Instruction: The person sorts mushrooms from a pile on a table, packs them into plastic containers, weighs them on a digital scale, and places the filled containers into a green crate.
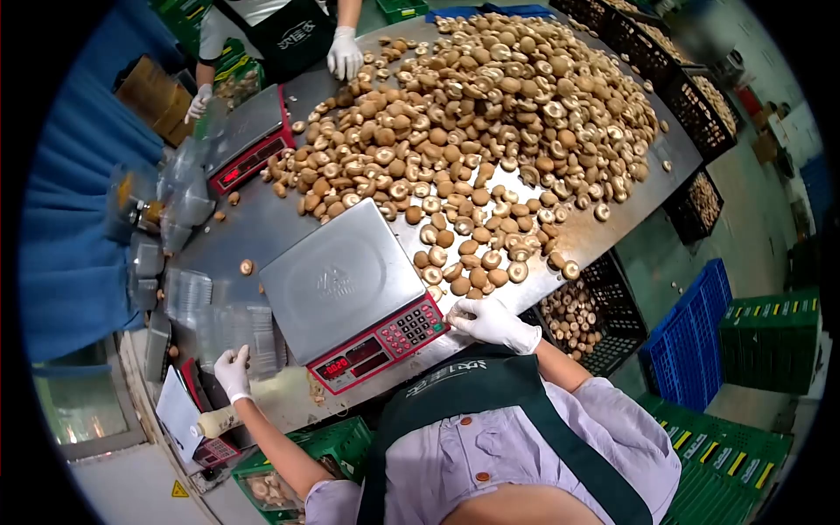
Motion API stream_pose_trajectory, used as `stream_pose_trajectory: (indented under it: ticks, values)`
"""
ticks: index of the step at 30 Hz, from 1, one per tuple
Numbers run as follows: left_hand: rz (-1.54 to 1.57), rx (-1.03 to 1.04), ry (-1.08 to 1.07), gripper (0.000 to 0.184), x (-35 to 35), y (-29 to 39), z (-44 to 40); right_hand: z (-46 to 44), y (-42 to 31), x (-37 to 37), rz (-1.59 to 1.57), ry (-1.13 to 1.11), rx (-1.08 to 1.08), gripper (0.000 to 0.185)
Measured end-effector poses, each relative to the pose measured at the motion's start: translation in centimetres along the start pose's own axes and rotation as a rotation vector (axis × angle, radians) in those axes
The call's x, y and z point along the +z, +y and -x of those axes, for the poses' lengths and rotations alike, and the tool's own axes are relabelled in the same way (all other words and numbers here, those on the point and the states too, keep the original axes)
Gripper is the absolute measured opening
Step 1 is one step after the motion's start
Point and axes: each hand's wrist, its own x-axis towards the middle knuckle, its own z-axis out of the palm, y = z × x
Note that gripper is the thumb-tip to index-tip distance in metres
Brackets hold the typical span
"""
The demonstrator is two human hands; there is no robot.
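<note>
My left hand (pixel 233 374), in a white glove, is at the edge of a stack of clear plastic trays (pixel 249 337), with its fingertips apart. Also gloved, my right hand (pixel 490 324) is beside the keypad corner of a red-rimmed digital scale (pixel 350 280). Its fingers are curled in; what they hold, if anything, is mostly hidden beneath them. The scale has a silver plate and a lit red display, and lies between my hands. Loose brown mushrooms (pixel 472 254) spread just beyond my right hand, trailing from a large heap (pixel 525 87).
Across the metal table (pixel 219 254), a person's gloved hand (pixel 345 54) touches the heap beside a second scale (pixel 249 140). Black crates (pixel 612 297) with mushrooms line the right side. Green crates (pixel 770 341) and a blue pallet (pixel 687 337) stand on the floor. A plastic-wrap roll (pixel 219 422) lies at left.
</note>
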Motion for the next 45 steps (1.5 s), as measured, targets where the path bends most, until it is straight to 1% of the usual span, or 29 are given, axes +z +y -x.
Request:
stream_pose_trajectory:
  ticks: [1, 3, 5, 7, 9, 11, 12, 14, 15, 17, 19, 21, 23, 25, 27, 28, 29, 30, 31, 33, 34, 36, 37, 39, 40, 41, 43, 44, 45]
  values:
    - [-0.004, 0.004, -0.009, 0.024, 0.1, -0.2, 0.1, -0.1, 0.5, -0.1, -0.004, 0.005, 0.008, 0.02]
    - [0.161, -0.132, -0.064, 0.02, -0.1, 0.2, 0.8, -0.3, 1.5, -0.2, 0.02, 0.002, -0.027, 0.021]
    - [0.142, -0.113, -0.1, 0.021, 0.0, -1.4, 0.3, -0.5, 1.6, -0.8, 0.016, 0.015, -0.03, 0.021]
    - [0.093, -0.009, -0.036, 0.02, 0.3, -1.9, 0.4, -0.6, 1.4, -1.4, 0.047, -0.001, -0.048, 0.021]
    - [0.096, 0.021, 0.001, 0.019, 0.7, -1.7, 0.5, -0.8, 1.3, -1.8, 0.058, -0.024, -0.021, 0.023]
    - [0.231, 0.058, 0.13, 0.017, 1.2, -0.6, 1.3, -0.9, 1.7, -1.9, 0.063, -0.068, -0.044, 0.025]
    - [0.226, 0.056, 0.127, 0.017, 1.2, -1.3, 1.0, -0.9, 1.8, -1.9, 0.058, -0.07, -0.04, 0.025]
    - [-0.032, 0.129, 0.085, 0.018, 1.0, -3.2, 0.3, -0.9, 1.8, -2.1, 0.087, -0.098, -0.039, 0.026]
    - [-0.037, 0.126, 0.083, 0.018, 1.1, -2.6, 0.7, -0.8, 1.9, -2.2, 0.082, -0.101, -0.037, 0.026]
    - [-0.275, 0.266, 0.121, 0.018, 1.5, -1.3, 1.4, -0.8, 1.9, -2.5, 0.117, -0.13, -0.022, 0.027]
    - [-0.315, 0.247, 0.109, 0.019, 1.5, -0.6, 1.7, -0.7, 2.6, -2.6, 0.082, -0.133, -0.019, 0.026]
    - [-0.385, 0.295, 0.128, 0.019, 1.5, -0.7, 1.5, -0.5, 3.3, -3.0, 0.045, -0.134, -0.019, 0.026]
    - [-0.436, 0.307, 0.107, 0.021, 1.4, -0.4, 1.6, -0.3, 3.8, -3.9, 0.094, -0.15, 0.051, 0.025]
    - [-0.487, 0.319, 0.089, 0.024, 1.6, 1.3, 2.0, 0.2, 4.9, -4.7, 0.075, 0.026, 0.066, 0.024]
    - [-0.784, 0.249, 0.088, 0.032, 2.3, 3.4, 2.7, 0.7, 5.8, -5.8, 0.314, 0.135, 0.257, 0.024]
    - [-0.786, 0.248, 0.088, 0.032, 2.6, 3.3, 2.6, 0.9, 6.7, -6.1, 0.356, 0.252, 0.255, 0.026]
    - [-0.877, 0.226, 0.135, 0.034, 3.1, 2.8, 2.3, 1.1, 7.6, -6.5, 0.398, 0.37, 0.252, 0.028]
    - [-0.968, 0.203, 0.182, 0.036, 3.6, 2.2, 1.8, 1.3, 7.7, -7.0, 0.404, 0.422, 0.261, 0.037]
    - [-0.969, 0.202, 0.182, 0.036, 3.8, 1.3, 1.2, 1.1, 9.1, -7.1, 0.458, 0.487, 0.137, 0.052]
    - [-0.818, 0.134, 0.246, 0.034, 3.3, -1.3, -0.1, 0.6, 10.1, -7.1, 0.511, 0.536, 0.125, 0.071]
    - [-0.824, 0.131, 0.244, 0.034, 3.0, -2.5, -0.6, 0.4, 10.3, -6.9, 0.509, 0.531, 0.127, 0.071]
    - [-0.239, -0.091, 0.116, 0.033, 2.3, -4.4, -1.9, -0.4, 10.9, -6.4, 0.595, 0.406, 0.148, 0.081]
    - [-0.242, -0.09, 0.117, 0.033, 2.2, -5.0, -2.3, -0.5, 11.3, -6.2, 0.592, 0.406, 0.148, 0.081]
    - [-0.012, -0.219, 0.034, 0.031, 2.2, -6.1, -3.1, -0.5, 11.9, -5.9, 0.521, 0.417, 0.119, 0.08]
    - [-0.017, -0.216, 0.036, 0.031, 2.2, -7.4, -3.6, -0.2, 11.2, -6.1, 0.481, 0.434, 0.087, 0.075]
    - [-0.032, -0.174, 0.002, 0.028, 2.5, -8.6, -4.1, -0.3, 11.4, -6.0, 0.477, 0.436, 0.087, 0.075]
    - [-0.046, -0.135, -0.032, 0.025, 2.9, -7.7, -3.5, -0.1, 11.8, -5.8, 0.472, 0.508, 0.007, 0.068]
    - [-0.389, -0.008, 0.089, 0.026, 3.0, -7.3, -3.0, 0.0, 11.9, -5.8, 0.433, 0.55, -0.007, 0.06]
    - [-0.731, 0.124, 0.209, 0.027, 3.2, -4.8, -1.6, 0.1, 12.1, -5.9, 0.432, 0.55, -0.007, 0.06]
